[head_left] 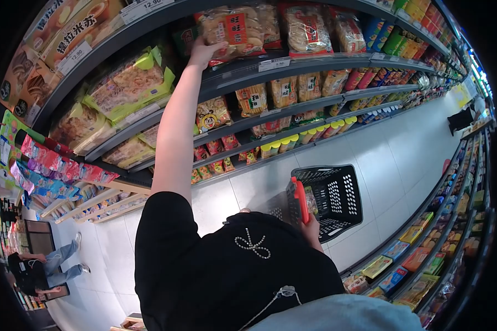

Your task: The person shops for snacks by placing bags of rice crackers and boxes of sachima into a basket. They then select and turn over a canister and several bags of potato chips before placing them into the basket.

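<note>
1. Cracker bag [236, 38]: sits at 12 o'clock, by the upper shelf [234, 73].
2. Left hand [203, 52]: its fingers hold the bag at its 8 o'clock edge.
3. Right hand [312, 229]: its fingers wrap the red handle [300, 198] of the black basket [350, 193], at 4 o'clock.

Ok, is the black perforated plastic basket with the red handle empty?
Not empty: a multicoloured package shows inside the basket, just beside the red handle.
</note>
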`<control>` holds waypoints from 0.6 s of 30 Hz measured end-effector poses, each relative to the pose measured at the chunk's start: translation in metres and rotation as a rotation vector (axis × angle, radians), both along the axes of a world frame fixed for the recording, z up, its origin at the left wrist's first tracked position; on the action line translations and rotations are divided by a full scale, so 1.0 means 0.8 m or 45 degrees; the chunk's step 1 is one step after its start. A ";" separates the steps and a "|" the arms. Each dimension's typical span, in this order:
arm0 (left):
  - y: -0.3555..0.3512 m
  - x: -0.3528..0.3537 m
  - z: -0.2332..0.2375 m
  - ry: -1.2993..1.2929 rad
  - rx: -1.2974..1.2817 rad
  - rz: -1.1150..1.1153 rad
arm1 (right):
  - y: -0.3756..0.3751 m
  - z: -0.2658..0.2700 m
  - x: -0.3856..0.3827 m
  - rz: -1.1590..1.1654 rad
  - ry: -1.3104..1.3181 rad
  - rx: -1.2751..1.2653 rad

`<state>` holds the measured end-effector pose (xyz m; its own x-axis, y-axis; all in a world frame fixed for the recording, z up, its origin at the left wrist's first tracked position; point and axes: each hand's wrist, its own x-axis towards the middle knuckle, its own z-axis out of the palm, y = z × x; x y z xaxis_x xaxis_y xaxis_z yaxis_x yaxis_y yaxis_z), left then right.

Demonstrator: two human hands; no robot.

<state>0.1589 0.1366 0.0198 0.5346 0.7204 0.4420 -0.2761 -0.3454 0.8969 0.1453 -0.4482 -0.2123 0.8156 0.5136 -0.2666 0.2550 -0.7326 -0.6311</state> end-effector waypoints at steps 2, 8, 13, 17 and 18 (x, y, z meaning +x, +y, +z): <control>-0.004 0.033 -0.005 0.035 -0.024 0.035 | -0.002 -0.005 0.001 0.005 0.006 0.023; -0.029 0.105 -0.020 0.042 -0.115 0.092 | -0.001 -0.002 0.000 -0.011 0.032 -0.009; -0.025 0.123 -0.025 0.160 0.055 0.133 | 0.000 0.002 -0.003 -0.057 0.060 0.063; -0.034 0.112 -0.015 0.237 0.068 0.194 | 0.002 0.006 -0.001 -0.037 0.080 0.029; -0.028 0.114 -0.016 0.277 0.085 0.231 | 0.000 0.001 0.000 -0.015 0.062 0.031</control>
<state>0.2503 0.1144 0.0069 0.4868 0.7862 0.3806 -0.0078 -0.4318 0.9019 0.1449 -0.4485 -0.2117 0.8080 0.5106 -0.2940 0.2147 -0.7198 -0.6602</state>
